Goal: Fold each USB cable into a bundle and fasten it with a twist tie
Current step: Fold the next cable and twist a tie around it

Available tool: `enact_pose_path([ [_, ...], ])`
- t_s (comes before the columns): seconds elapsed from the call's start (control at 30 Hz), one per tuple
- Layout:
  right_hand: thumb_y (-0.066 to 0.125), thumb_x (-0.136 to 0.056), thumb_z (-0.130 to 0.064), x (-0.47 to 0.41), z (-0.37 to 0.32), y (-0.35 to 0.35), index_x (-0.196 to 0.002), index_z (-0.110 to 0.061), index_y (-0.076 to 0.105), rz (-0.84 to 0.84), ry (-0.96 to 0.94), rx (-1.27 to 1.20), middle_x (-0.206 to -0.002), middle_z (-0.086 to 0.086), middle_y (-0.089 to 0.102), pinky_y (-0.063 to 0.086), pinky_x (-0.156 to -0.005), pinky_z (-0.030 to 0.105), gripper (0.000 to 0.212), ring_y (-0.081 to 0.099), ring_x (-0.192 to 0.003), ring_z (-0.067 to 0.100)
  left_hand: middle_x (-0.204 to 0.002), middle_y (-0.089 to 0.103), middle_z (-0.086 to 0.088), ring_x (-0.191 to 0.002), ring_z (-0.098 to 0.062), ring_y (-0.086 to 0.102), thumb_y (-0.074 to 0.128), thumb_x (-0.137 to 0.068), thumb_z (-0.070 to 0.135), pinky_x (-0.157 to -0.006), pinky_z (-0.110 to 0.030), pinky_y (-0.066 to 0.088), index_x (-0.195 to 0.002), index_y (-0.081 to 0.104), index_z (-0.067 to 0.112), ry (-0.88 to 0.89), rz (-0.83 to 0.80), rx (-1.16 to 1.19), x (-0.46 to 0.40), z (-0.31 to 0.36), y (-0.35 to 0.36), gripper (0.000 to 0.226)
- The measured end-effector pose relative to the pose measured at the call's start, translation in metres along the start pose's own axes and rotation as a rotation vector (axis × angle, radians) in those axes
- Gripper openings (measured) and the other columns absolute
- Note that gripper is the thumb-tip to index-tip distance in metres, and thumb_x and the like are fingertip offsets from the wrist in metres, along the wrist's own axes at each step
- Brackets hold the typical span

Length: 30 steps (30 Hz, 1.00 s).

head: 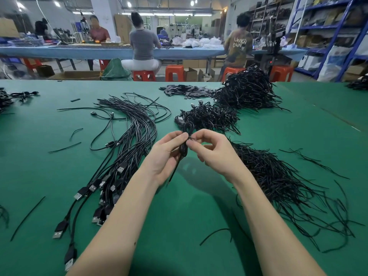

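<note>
Tying step: my left hand [169,150] grips the folded cable bundle [184,144] above mid-bench, my right hand [207,148] fingers pinching the twist tie [191,138] at its waist. Next, I reckon: a few more twists, then onto the done pile [209,116] twd the far edge.

Green tabletop [199,206], plain, no pattern. Loose USB cables [127,148] black with silver metal plugs. Twist ties [278,176] black; finished bundles [211,116] black. Far stools [174,72] orange-red; far bench [79,50] light blue; right shelving [342,36] blue; far seated person's shirt [143,44] grey.
</note>
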State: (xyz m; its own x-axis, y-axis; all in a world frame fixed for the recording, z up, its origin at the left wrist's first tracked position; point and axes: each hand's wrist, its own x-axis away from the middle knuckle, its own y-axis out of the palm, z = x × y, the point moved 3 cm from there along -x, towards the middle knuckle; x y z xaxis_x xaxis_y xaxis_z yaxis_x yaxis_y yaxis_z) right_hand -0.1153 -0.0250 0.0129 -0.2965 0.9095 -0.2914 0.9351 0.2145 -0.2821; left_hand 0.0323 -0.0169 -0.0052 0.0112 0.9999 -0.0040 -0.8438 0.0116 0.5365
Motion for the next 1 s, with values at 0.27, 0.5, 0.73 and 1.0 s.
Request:
enact_pose_path([
  [0.27, 0.058, -0.095, -0.013, -0.003, 0.01, 0.019, -0.064, -0.009, 0.064, 0.06, 0.546, -0.854, -0.051, -0.006, 0.042, 0.017, -0.033, 0.015, 0.032, 0.029, -0.035, 0.004, -0.082, 0.072, -0.003, -0.072, -0.01, 0.064, 0.076, -0.07, 0.013, -0.066, -0.017, 0.05, -0.095, 0.062, 0.016, 0.041, 0.002, -0.002, -0.002, -0.006, 0.003, 0.029],
  [0.5, 0.067, -0.096, -0.033, -0.003, 0.019, 0.008, -0.09, -0.018, 0.074, 0.092, 0.345, -0.323, -0.072, -0.006, 0.068, 0.034, -0.042, 0.016, 0.018, 0.047, -0.046, 0.006, -0.074, 0.069, 0.002, -0.063, -0.009, 0.058, 0.077, -0.069, 0.015, -0.062, -0.02, 0.045, -0.088, 0.064, 0.016, -0.014, 0.078, 0.003, -0.005, -0.008, -0.007, 0.023],
  [0.73, 0.077, -0.086, -0.026, 0.006, 0.012, -0.007, -0.095, -0.031, 0.066, 0.3, -0.337, 0.354, -0.095, -0.017, 0.068, 0.045, -0.061, 0.019, 0.015, 0.061, -0.06, 0.01, -0.07, 0.067, 0.004, -0.059, -0.008, 0.058, 0.075, -0.074, 0.016, -0.056, -0.019, 0.046, -0.089, 0.064, 0.017, -0.084, 0.111, 0.033, -0.005, -0.011, -0.008, 0.019],
  [1.0, 0.079, -0.088, -0.031, 0.011, 0.012, -0.002, -0.093, -0.027, 0.077, 0.439, -0.447, 0.497, -0.094, -0.018, 0.071, 0.052, -0.057, 0.031, 0.007, 0.057, -0.056, 0.008, -0.071, 0.066, 0.003, -0.067, -0.01, 0.054, 0.072, -0.081, 0.016, -0.063, -0.021, 0.044, -0.092, 0.063, 0.017, -0.127, 0.094, 0.009, -0.004, -0.014, -0.005, 0.015],
])
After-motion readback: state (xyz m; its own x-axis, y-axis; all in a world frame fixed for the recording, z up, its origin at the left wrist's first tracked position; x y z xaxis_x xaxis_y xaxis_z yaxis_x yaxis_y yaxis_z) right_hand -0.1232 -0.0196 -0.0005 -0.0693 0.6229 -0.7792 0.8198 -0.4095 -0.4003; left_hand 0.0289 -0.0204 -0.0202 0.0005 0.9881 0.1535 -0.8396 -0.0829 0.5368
